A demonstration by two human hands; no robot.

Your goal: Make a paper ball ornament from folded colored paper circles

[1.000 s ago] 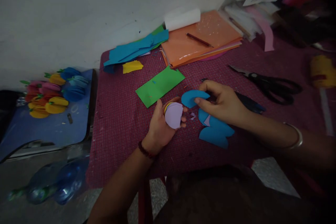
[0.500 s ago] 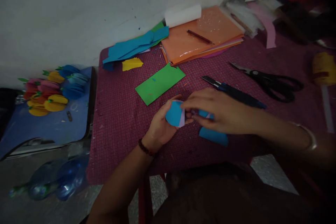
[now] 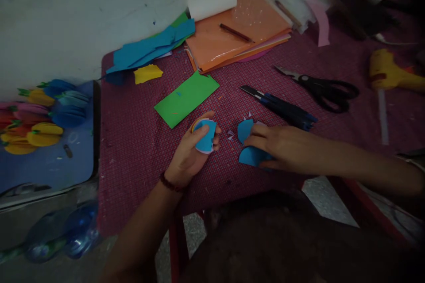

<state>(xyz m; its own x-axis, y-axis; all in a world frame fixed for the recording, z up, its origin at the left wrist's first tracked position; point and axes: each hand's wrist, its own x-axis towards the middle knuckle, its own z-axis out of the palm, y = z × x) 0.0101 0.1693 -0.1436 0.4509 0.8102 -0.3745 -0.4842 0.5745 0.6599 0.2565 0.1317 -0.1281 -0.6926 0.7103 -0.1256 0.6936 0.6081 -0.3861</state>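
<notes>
My left hand is closed around a small stack of cut paper pieces. Its top piece is blue with rounded edges, lilac and a bit of yellow show at the rim, and my thumb presses on top. My right hand reaches down to the tabletop, its fingers and thumb curled about the edge of a blue cut paper piece. Another blue cut piece lies just beyond it, touching my fingertips. Small lilac scraps lie between the hands.
A green paper strip, a box cutter, black scissors and a yellow glue gun lie farther back. Orange sheets carry a pencil. Blue strips rest near the wall. Paper fruit shapes sit on a blue table.
My right hand has moved off the stack in my left hand, down to the blue pieces on the table. My left thumb now lies over the stack. The view has shifted rightward.
</notes>
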